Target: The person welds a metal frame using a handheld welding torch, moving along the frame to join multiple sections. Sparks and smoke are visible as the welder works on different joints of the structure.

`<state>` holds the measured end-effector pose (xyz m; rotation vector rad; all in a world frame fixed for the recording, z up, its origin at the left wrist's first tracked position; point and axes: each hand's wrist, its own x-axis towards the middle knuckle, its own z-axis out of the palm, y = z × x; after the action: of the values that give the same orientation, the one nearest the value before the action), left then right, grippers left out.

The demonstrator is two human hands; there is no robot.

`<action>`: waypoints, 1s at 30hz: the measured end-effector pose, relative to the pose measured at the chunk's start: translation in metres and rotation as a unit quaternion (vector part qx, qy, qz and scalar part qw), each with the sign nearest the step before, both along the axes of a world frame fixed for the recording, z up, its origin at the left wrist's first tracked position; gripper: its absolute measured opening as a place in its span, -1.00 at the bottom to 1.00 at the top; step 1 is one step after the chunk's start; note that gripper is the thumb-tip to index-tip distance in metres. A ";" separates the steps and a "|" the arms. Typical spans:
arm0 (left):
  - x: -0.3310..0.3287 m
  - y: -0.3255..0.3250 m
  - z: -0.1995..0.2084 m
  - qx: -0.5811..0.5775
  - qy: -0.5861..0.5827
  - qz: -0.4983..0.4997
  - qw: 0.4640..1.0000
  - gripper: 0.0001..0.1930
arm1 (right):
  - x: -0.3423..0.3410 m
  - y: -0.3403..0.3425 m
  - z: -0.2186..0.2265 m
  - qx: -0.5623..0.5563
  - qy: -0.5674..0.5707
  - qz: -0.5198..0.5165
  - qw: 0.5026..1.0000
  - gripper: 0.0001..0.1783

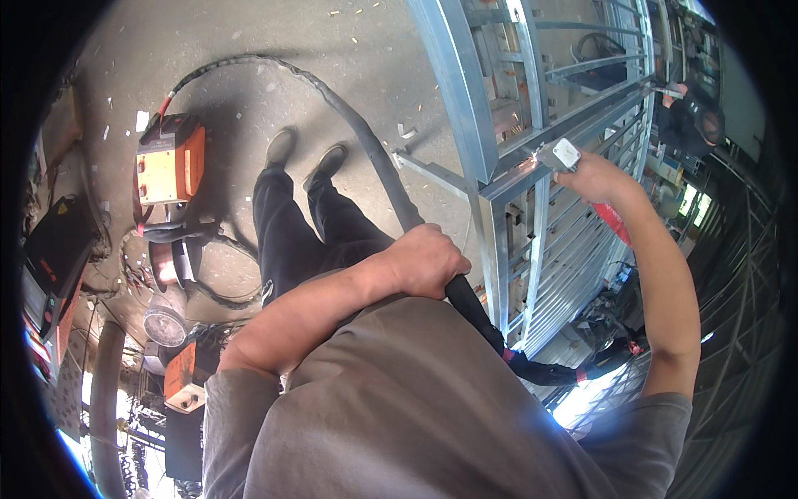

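Observation:
My left hand (426,259) is wrapped round a thick black sleeved hose (374,154) in front of my waist. Out to the right, my right hand (600,180) grips a welding gun with a silver, block-shaped head (559,155); my fingers hide most of its handle. Small bright sparks (529,161) show at the gun's tip, beside a joint of square tubes in a grey metal frame (455,87). Something red (613,223) hangs below my right wrist. The hose runs past my left hand toward the lower right, with red bands on it.
An orange and grey boxed machine (170,166) stands on the concrete floor (208,41) at left, near looping cables. Another orange box (183,378) is lower left, by a black case (58,245). A person in dark clothing (694,121) is beyond the frame at right.

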<state>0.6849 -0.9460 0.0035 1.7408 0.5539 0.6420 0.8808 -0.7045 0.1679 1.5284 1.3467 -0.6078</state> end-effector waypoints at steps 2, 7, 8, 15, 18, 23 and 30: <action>0.000 0.001 0.000 0.001 -0.004 0.004 1.000 -0.79 | 0.000 0.001 0.000 0.000 0.000 -0.002 1.000 -0.34; 0.001 0.004 0.002 0.003 0.001 -0.002 1.000 -0.80 | 0.000 0.002 0.004 -0.004 -0.004 0.002 1.000 -0.34; 0.001 0.004 0.002 0.003 0.002 -0.002 1.000 -0.80 | -0.001 0.002 0.004 -0.007 -0.007 0.002 1.000 -0.33; 0.002 0.009 0.003 0.000 0.001 -0.009 1.000 -0.79 | -0.003 0.003 0.007 -0.013 -0.021 0.008 1.000 -0.44; 0.002 0.010 0.003 0.001 0.005 -0.013 1.000 -0.79 | -0.002 0.003 0.007 -0.012 -0.025 0.018 0.999 -0.45; 0.002 0.013 0.003 -0.001 -0.005 -0.013 1.000 -0.77 | 0.001 0.006 0.009 -0.020 -0.033 0.022 0.999 -0.44; 0.000 0.015 0.004 0.003 -0.007 -0.014 1.000 -0.75 | 0.001 0.005 0.013 -0.017 -0.027 0.028 0.999 -0.35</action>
<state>0.6848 -0.9307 0.0079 1.7462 0.5166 0.6357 0.8821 -0.7000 0.1811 1.4643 1.3271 -0.5490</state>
